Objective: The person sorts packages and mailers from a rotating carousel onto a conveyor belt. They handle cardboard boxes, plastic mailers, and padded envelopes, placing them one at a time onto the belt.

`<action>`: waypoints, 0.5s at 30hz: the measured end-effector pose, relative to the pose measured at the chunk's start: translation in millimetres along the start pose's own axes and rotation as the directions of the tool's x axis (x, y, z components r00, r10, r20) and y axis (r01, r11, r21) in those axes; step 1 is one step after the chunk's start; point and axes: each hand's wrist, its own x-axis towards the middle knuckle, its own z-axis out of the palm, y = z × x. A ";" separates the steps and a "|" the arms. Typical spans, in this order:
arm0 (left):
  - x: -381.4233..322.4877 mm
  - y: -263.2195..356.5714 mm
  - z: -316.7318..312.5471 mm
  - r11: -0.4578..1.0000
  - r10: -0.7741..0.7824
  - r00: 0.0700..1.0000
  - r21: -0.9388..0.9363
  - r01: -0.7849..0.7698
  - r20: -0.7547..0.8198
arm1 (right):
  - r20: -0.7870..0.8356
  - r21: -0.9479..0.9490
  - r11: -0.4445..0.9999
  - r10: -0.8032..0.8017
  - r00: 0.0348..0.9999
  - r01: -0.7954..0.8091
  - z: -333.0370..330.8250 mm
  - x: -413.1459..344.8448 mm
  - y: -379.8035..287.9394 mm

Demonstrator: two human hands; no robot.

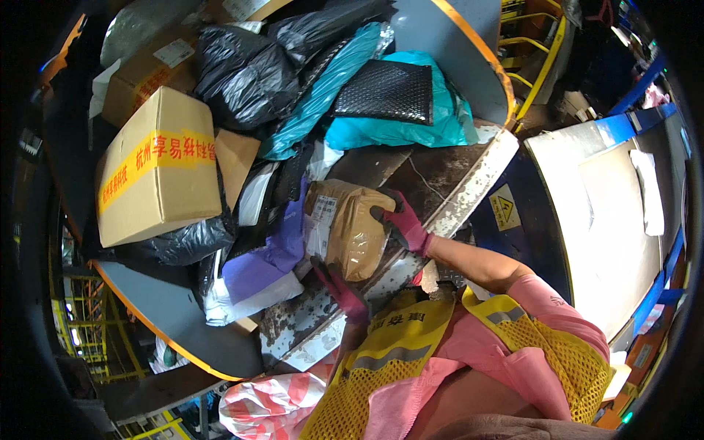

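Observation:
A brown paper-wrapped parcel [360,236] with a white label [323,214] is between my two gloved hands at the near edge of a pile. My right hand [406,223], in a pink and black glove, grips its right upper corner. The fingers of my left hand [342,294], gloved alike, are against its lower left edge; part of their contact is hidden. Against the parcel's left side lies a purple package [269,269]. Beyond it sits a teal plastic bag [396,132] with a black bubble mailer [385,91] on top.
A large carton [165,181] with printed yellow tape rests on black bags at left. More black plastic bags [242,77] lie behind. Grey panels with orange edges [503,88] flank the worn metal lip [467,181]. At right stand a white surface [605,220] and a warning sign [505,207].

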 end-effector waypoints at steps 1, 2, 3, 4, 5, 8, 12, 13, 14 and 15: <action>-4.8 2.0 1.5 0.978 0.180 0.981 0.093 -0.187 0.077 | -0.047 0.010 0.995 -0.103 0.994 0.104 0.4 -9.7 -7.8; -6.8 6.5 2.8 0.894 0.403 0.903 0.148 -0.423 0.147 | -0.115 -0.022 0.989 -0.147 0.982 0.145 1.7 -17.6 -18.4; -12.2 15.2 10.0 0.970 0.236 0.955 0.023 -0.244 0.179 | -0.152 -0.091 0.978 -0.200 0.968 0.188 -5.8 -28.2 -35.6; -20.6 27.4 19.1 0.988 0.119 0.968 -0.119 -0.094 0.222 | -0.195 -0.149 0.961 -0.260 0.946 0.234 -18.0 -42.9 -55.5; -31.1 42.9 30.4 0.966 0.007 0.958 -0.250 0.068 0.286 | -0.179 -0.094 0.950 -0.310 0.934 0.297 -34.2 -62.7 -76.5; -36.1 79.7 62.8 0.872 0.226 0.803 -0.481 0.085 0.551 | -0.370 -0.428 0.819 -0.545 0.752 0.383 -91.7 -108.3 -140.5; 27.5 90.3 148.8 0.654 -0.002 0.769 -0.580 0.485 0.640 | -0.573 0.141 0.800 -0.415 0.707 0.583 -172.2 -180.3 -185.9; 50.7 90.0 168.8 0.674 -0.039 0.830 -0.599 0.432 0.556 | -0.590 -0.151 0.715 -0.619 0.518 0.683 -195.0 -195.4 -192.5; 76.2 86.9 182.2 0.783 0.030 0.915 -0.579 0.229 0.402 | -0.619 -0.366 0.617 -0.720 0.313 0.697 -218.3 -208.7 -196.0; 104.0 83.4 195.4 0.867 -0.024 0.930 -0.455 0.202 0.366 | -0.773 -0.196 0.702 -0.540 0.332 0.685 -245.1 -229.0 -204.5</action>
